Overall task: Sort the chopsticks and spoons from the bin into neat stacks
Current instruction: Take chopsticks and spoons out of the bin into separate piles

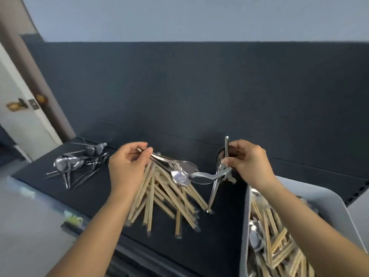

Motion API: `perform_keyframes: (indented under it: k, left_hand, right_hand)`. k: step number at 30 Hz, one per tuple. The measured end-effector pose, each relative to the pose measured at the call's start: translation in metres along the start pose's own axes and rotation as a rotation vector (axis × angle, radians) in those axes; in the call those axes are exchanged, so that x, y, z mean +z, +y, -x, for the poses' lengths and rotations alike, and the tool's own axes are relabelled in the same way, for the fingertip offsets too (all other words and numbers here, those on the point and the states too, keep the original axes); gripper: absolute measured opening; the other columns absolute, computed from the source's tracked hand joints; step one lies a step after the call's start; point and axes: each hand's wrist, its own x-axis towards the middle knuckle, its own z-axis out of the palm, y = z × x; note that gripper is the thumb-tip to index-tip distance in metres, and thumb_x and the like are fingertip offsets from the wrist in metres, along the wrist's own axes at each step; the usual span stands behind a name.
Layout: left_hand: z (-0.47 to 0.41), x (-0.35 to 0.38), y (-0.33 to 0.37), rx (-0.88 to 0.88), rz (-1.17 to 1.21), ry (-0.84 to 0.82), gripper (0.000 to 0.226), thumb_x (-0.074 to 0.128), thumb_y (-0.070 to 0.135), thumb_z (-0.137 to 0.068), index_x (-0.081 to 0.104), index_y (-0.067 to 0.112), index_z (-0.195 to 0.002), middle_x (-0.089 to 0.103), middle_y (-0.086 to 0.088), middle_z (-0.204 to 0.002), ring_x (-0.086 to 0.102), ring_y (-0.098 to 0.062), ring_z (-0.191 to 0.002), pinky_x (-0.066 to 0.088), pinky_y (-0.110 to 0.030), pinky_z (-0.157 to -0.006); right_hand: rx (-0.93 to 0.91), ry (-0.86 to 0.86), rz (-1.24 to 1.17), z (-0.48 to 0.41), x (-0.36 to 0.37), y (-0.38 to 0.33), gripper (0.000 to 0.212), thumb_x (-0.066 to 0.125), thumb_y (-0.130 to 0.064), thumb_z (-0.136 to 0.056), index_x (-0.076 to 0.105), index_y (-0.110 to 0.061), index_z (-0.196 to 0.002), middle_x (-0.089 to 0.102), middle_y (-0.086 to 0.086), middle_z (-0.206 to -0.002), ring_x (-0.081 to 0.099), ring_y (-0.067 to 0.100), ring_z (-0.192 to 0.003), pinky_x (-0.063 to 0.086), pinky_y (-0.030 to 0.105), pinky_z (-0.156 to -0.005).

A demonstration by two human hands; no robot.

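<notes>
Left hand (127, 166) grips spoon bunch (175, 168) mid-frame; right hand (249, 162) pinches mixed spoons. Bin (339, 198) lower right. Advice: nest bowls, align handles, then lay on spoon pile (79, 162) upper left.

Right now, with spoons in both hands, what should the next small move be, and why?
Probably nest the spoon held out by the right hand into the bunch in the grip of the left hand: their bowls already meet above the chopsticks, and the left hand is nearer the spoon pile.
</notes>
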Motion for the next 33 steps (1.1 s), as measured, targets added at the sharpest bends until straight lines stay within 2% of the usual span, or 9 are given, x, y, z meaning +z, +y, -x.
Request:
perform_keyframes:
  k: [3, 7, 10, 15, 18, 20, 24, 28, 33]
  left_hand:
    - [-0.028, -0.058, -0.025, -0.038, 0.03, 0.057, 0.02, 0.073, 0.011, -0.08, 0.068, 0.031, -0.078, 0.071, 0.004, -0.077, 0.068, -0.013, -0.072, 0.056, -0.035, -0.076]
    - [-0.071, -0.137, -0.056, -0.079, 0.054, 0.138, 0.02, 0.073, 0.007, -0.08, 0.068, 0.026, -0.079, 0.069, 0.003, -0.074, 0.067, -0.015, -0.072, 0.057, -0.028, -0.071]
    - [-0.101, -0.194, -0.082, -0.111, 0.053, 0.191, 0.02, 0.074, 0.008, -0.079, 0.069, 0.027, -0.076, 0.071, 0.001, -0.075, 0.067, -0.019, -0.072, 0.056, -0.034, -0.074]
    - [-0.137, -0.265, -0.117, -0.212, 0.08, 0.25, 0.015, 0.073, 0.007, -0.08, 0.068, 0.021, -0.082, 0.069, -0.002, -0.077, 0.066, -0.012, -0.067, 0.057, -0.033, -0.076]
    - [-0.149, -0.292, -0.134, -0.251, 0.084, 0.291, 0.016, 0.073, 0.006, -0.08, 0.068, 0.021, -0.083, 0.068, -0.004, -0.077, 0.065, -0.016, -0.068, 0.057, -0.031, -0.076]
    - [-0.157, -0.307, -0.145, -0.263, 0.071, 0.316, 0.017, 0.073, 0.006, -0.08, 0.068, 0.021, -0.083, 0.068, -0.004, -0.076, 0.066, -0.016, -0.067, 0.058, -0.03, -0.074]
    - [-0.183, -0.33, -0.164, -0.282, 0.079, 0.361, 0.016, 0.073, 0.005, -0.08, 0.068, 0.02, -0.083, 0.067, -0.001, -0.073, 0.065, -0.006, -0.06, 0.056, -0.024, -0.071]
    - [-0.215, -0.334, -0.176, -0.273, 0.102, 0.394, 0.012, 0.071, 0.002, -0.081, 0.068, 0.012, -0.088, 0.064, -0.002, -0.073, 0.062, -0.004, -0.057, 0.055, -0.014, -0.065]
    - [-0.264, -0.327, -0.197, -0.315, 0.079, 0.392, 0.013, 0.071, 0.005, -0.081, 0.068, 0.008, -0.093, 0.066, -0.005, -0.078, 0.064, -0.012, -0.067, 0.057, -0.021, -0.072]
  right_hand:
    - [-0.016, -0.071, 0.032, -0.009, 0.062, -0.022, 0.03, 0.073, 0.0, -0.076, 0.064, -0.028, -0.076, 0.07, -0.012, -0.075, 0.066, -0.003, -0.074, 0.049, 0.011, -0.072]
    - [-0.001, -0.118, 0.049, -0.022, 0.151, -0.049, 0.022, 0.072, -0.001, -0.078, 0.066, -0.022, -0.08, 0.07, -0.01, -0.078, 0.066, -0.001, -0.077, 0.052, 0.016, -0.074]
    - [0.0, -0.148, 0.081, -0.03, 0.213, -0.068, 0.025, 0.072, 0.0, -0.078, 0.065, -0.024, -0.079, 0.069, -0.011, -0.077, 0.065, -0.001, -0.076, 0.051, 0.017, -0.073]
    - [0.019, -0.176, 0.108, -0.043, 0.294, -0.091, 0.029, 0.072, 0.002, -0.076, 0.065, -0.025, -0.075, 0.07, -0.01, -0.074, 0.066, 0.001, -0.074, 0.053, 0.025, -0.076]
    - [0.039, -0.207, 0.136, -0.053, 0.333, -0.098, 0.027, 0.074, 0.0, -0.075, 0.064, -0.024, -0.08, 0.071, -0.006, -0.08, 0.068, 0.01, -0.08, 0.055, 0.033, -0.081]
    - [0.038, -0.228, 0.156, -0.061, 0.354, -0.103, 0.026, 0.074, -0.002, -0.076, 0.063, -0.025, -0.082, 0.07, -0.006, -0.082, 0.067, 0.012, -0.081, 0.055, 0.032, -0.08]
    - [0.049, -0.239, 0.184, -0.08, 0.387, -0.109, 0.024, 0.076, -0.003, -0.074, 0.064, -0.019, -0.089, 0.069, -0.003, -0.083, 0.067, 0.014, -0.082, 0.054, 0.025, -0.077]
    - [0.084, -0.243, 0.151, -0.109, 0.412, -0.108, 0.023, 0.076, -0.001, -0.074, 0.064, -0.016, -0.088, 0.07, 0.0, -0.083, 0.067, 0.018, -0.083, 0.055, 0.034, -0.082]
    - [0.093, -0.285, 0.189, -0.158, 0.447, -0.099, 0.021, 0.075, -0.005, -0.075, 0.065, -0.018, -0.087, 0.068, -0.002, -0.085, 0.065, 0.016, -0.083, 0.053, 0.033, -0.083]
